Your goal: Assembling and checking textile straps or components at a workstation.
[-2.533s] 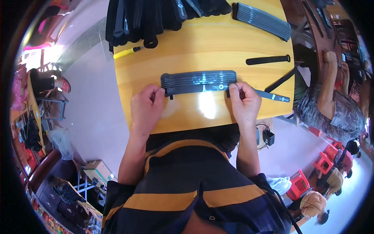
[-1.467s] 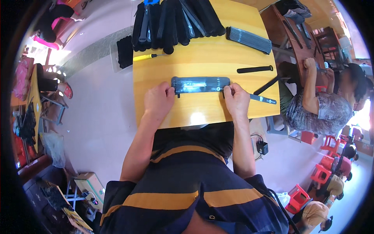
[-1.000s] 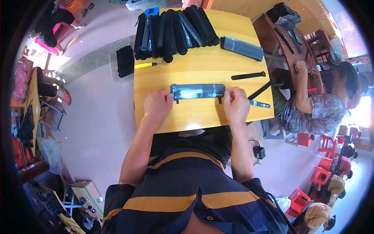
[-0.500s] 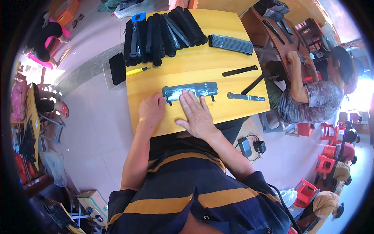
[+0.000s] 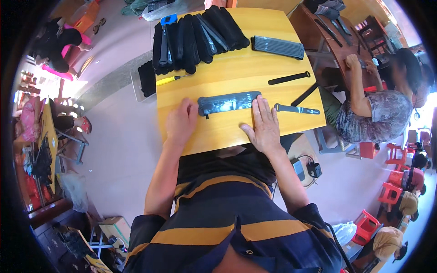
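A glossy, flat bundle of dark straps (image 5: 227, 104) lies crosswise on the yellow table (image 5: 218, 132), with a small black tab poking out below it. At its left end is my left hand (image 5: 181, 122), fingers curled in; whatever they pinch is hidden. Flat over the bundle's right end rests my right hand (image 5: 265, 125), palm down with fingers stretched and thumb apart. Just right of that hand lies a loose grey strap with a round end (image 5: 297, 109). Two black straps lie beyond it, one straight (image 5: 289, 78) and one slanted (image 5: 304, 94).
Black strap bundles (image 5: 200, 38) fill the table's far left, with a blue-handled tool (image 5: 169, 19) among them. A yellow-handled tool (image 5: 167, 80) lies nearer. A grey strap stack (image 5: 277, 47) sits far right. Another person (image 5: 371, 109) works at a brown table on the right.
My right hand has slid from the bundle's middle to its right end. My left hand stays at the left end. The whole view has shifted slightly.
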